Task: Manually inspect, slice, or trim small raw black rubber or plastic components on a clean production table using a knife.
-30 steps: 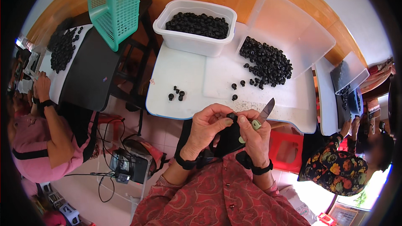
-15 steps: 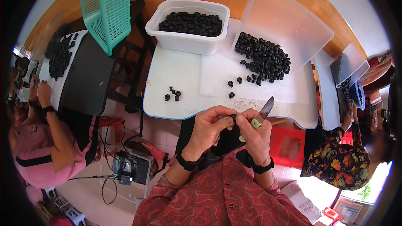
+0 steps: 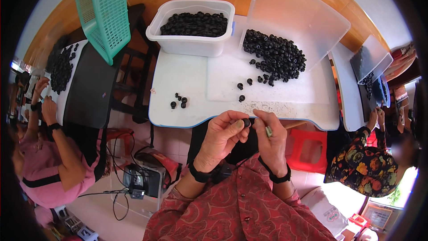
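Observation:
Between the thumb and fingers of my left hand (image 3: 216, 140) is a small round black rubber-like part (image 3: 246, 122). My right hand (image 3: 273, 145) is closed around a knife (image 3: 269, 131); only a bit of its pale green handle shows, and the blade cannot be made out. Both hands are close together just off the front edge of the white table (image 3: 196, 78). Beyond them lies a heap of similar black parts (image 3: 283, 60), spilling from a clear bin (image 3: 307, 15) tipped on its side. Several black parts (image 3: 183, 103) form a small group on the left.
A white tub (image 3: 189, 47) full of black parts stands at the table's back left. Left of it is a green basket (image 3: 111, 13). Dark crumbs (image 3: 267, 107) lie near the front edge. A red stool (image 3: 307, 151) is below right. Other people work on both sides.
My hands have moved slightly apart, and the black part now shows at the left fingertips. The knife blade, visible before, has turned out of sight. The view has shifted a little.

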The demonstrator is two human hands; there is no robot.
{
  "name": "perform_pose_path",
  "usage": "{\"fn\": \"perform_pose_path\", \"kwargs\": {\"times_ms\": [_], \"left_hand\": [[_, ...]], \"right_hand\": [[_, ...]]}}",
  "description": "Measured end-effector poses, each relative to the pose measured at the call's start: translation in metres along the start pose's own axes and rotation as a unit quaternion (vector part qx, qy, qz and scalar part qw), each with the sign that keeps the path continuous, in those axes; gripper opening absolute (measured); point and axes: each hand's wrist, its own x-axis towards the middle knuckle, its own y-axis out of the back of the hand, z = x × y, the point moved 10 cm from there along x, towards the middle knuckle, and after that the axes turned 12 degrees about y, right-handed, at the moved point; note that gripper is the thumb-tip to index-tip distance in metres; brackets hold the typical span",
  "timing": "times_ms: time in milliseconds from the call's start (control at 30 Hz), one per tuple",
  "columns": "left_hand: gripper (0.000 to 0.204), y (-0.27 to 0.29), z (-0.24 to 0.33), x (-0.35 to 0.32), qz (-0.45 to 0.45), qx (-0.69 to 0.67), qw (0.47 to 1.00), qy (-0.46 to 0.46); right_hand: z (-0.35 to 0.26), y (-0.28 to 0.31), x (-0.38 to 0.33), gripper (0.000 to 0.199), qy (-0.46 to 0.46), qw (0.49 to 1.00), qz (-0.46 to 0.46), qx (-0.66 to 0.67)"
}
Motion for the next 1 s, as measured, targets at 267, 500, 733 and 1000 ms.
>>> {"fn": "perform_pose_path", "kwargs": {"times_ms": [267,500,733,1000], "left_hand": [[0.022,0.004,-0.006,0.0,-0.011,-0.014,1.0,-0.01],[0.019,-0.002,-0.007,-0.001,-0.015,-0.001,1.0,-0.01],[0.019,-0.004,-0.004,-0.003,-0.023,0.01,1.0,-0.016],[0.018,-0.005,-0.004,-0.003,-0.022,0.017,1.0,-0.014]], "right_hand": [[-0.024,-0.015,0.002,0.047,0.104,0.978,-0.072,-0.167],[-0.023,-0.012,0.0,0.046,0.11,0.973,-0.069,-0.192],[-0.024,-0.013,0.0,0.043,0.106,0.97,-0.074,-0.207],[-0.024,-0.013,0.001,0.041,0.103,0.968,-0.078,-0.217]]}}
